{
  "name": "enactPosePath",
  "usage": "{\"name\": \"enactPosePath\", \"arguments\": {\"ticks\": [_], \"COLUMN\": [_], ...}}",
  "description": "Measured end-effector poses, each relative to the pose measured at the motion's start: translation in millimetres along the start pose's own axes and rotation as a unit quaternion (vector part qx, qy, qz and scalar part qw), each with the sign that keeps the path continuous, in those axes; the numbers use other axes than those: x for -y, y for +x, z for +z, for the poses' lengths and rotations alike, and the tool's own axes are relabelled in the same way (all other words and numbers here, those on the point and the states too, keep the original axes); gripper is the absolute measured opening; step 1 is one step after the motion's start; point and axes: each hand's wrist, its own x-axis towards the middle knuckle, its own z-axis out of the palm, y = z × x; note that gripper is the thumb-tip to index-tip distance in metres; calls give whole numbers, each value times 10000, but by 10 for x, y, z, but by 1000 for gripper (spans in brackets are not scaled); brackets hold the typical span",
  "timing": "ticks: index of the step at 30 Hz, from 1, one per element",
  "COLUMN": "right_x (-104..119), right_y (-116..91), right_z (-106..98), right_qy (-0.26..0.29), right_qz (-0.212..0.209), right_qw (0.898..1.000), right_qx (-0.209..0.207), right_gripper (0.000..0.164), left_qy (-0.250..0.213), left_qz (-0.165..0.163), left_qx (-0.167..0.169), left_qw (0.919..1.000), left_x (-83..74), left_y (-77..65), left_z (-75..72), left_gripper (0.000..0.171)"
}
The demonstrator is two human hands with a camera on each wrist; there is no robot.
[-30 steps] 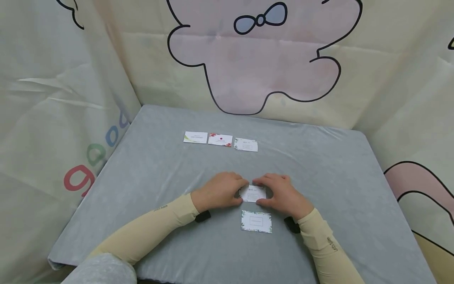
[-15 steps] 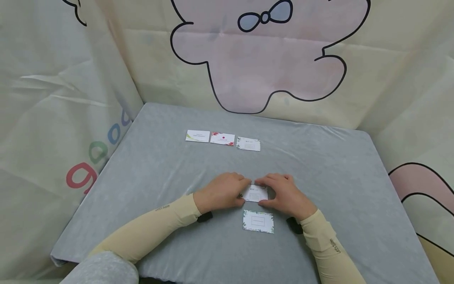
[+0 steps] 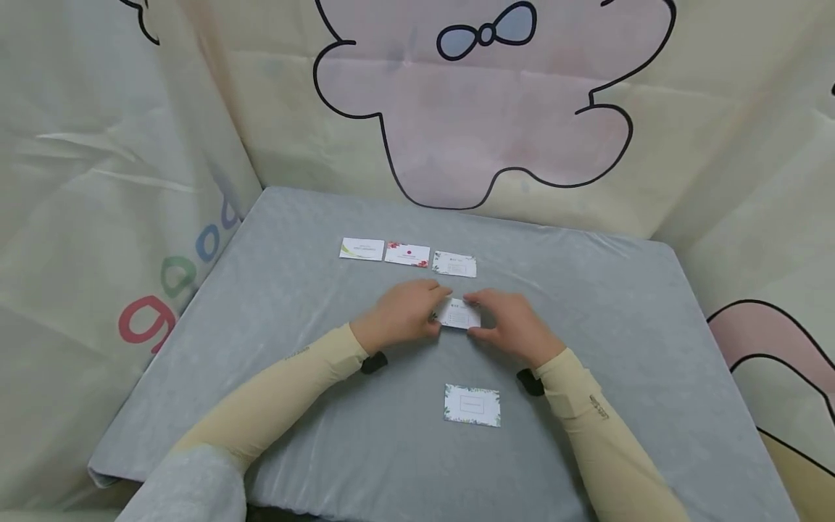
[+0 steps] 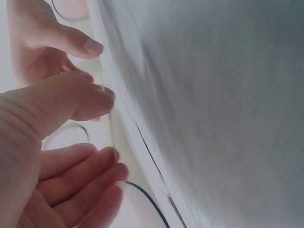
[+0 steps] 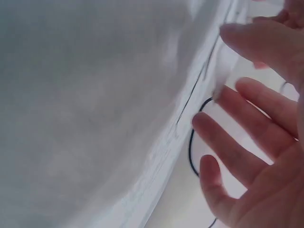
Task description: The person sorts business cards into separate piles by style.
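Observation:
A white card [image 3: 459, 315] with printed text and leafy corners is held by its two short sides between my hands, above the table. My left hand [image 3: 401, 313] pinches its left end between thumb and fingers. The right hand [image 3: 515, 324] grips the opposite end the same way. Seen from the left wrist, the card is edge-on, a thin pale line beside the left hand's thumb [image 4: 97, 102]. From the right wrist, the right hand's lower fingers [image 5: 232, 147] are spread and the card is a blurred sliver.
Three cards lie in a row farther back: one with a green stripe [image 3: 362, 249], one with red flowers [image 3: 407, 254], one with leafy corners [image 3: 454, 264]. A leaf-bordered card [image 3: 472, 405] lies nearer the body. Grey cloth covers the table [image 3: 587, 290]; printed curtains [image 3: 274, 94] surround it.
Both hands have moved forward together with the card, away from the leaf-bordered card and closer to the back row. The other cards stay put.

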Motion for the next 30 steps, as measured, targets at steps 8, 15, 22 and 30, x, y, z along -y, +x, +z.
{"name": "enactPosePath", "arguments": {"ticks": [8,15,22,30], "right_x": [-271,-367,-478,-486], "right_y": [527,817,951,1012], "right_z": [-124,-154,-108,-92], "right_qy": [254,373,391,334], "right_qz": [898,1003,1305,1397], "right_qw": [9946,9934,9889,9866], "right_qx": [451,416,599,777], "right_gripper": [60,58,56,61], "left_qy": [68,-97,-314,-365], "left_qz": [-391,-723,-714,-715], "left_qx": [135,479,626,758], "left_qw": [9991,9962,9950,9939], "left_x": [390,613,732,802], "left_y": [496,745,863,928], "left_z": [42,13,73,92], "left_gripper": [61,66,65,67]}}
